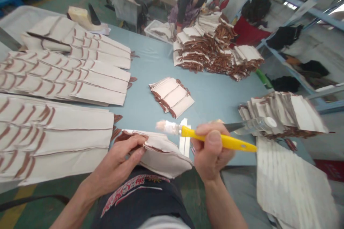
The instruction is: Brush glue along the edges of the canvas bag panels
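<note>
My left hand [126, 159] pinches the edge of a cream fabric piece with brown edging [166, 155] at the table's front edge, close to my body. Between the thumb and fingers of my right hand [213, 148] is a paintbrush with a yellow handle [199, 136]. Its pale bristles point left, above the fabric piece and apart from it. Just beyond the brush lies a small stack of similar cream pieces [173, 96]. White strips [185, 143] rest on the table beneath the brush.
Overlapping rows of cream pieces [72, 132] cover the left side of the blue table [150, 53]. Large piles [204, 43] stand at the back right. Another bundle [285, 112] and a transparent bottle [258, 125] are at right. A person [188, 0] bends over behind the table.
</note>
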The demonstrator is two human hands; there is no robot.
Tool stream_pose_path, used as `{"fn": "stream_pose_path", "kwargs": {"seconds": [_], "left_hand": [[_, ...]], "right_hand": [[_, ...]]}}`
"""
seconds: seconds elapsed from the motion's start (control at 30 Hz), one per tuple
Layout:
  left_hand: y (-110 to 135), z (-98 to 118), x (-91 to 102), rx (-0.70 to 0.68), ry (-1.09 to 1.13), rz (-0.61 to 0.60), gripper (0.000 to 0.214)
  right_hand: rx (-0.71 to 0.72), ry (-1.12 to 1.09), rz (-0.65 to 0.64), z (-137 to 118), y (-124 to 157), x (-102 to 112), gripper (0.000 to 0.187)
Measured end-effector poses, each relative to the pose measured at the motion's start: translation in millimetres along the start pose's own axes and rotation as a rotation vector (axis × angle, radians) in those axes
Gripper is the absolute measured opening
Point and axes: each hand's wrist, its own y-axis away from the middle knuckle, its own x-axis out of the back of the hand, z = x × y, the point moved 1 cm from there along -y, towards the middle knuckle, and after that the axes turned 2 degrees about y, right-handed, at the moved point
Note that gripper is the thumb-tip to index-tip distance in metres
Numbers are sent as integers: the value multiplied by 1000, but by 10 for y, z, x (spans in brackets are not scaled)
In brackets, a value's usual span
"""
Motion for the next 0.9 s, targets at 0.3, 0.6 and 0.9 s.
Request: {"fn": "stream_pose_path", "kwargs": {"seconds": [0.3, 0.6, 0.9], "left_hand": [[45, 8, 23, 95, 9, 63, 27], [114, -48, 18, 101, -40, 99, 29], [141, -66, 55, 119, -14, 181, 27]], "right_hand": [[-36, 26, -178, -59, 455, -86, 34], [-1, 36, -197, -128, 465, -174, 33], [-124, -103, -39, -161, 275, -248, 36]]}}
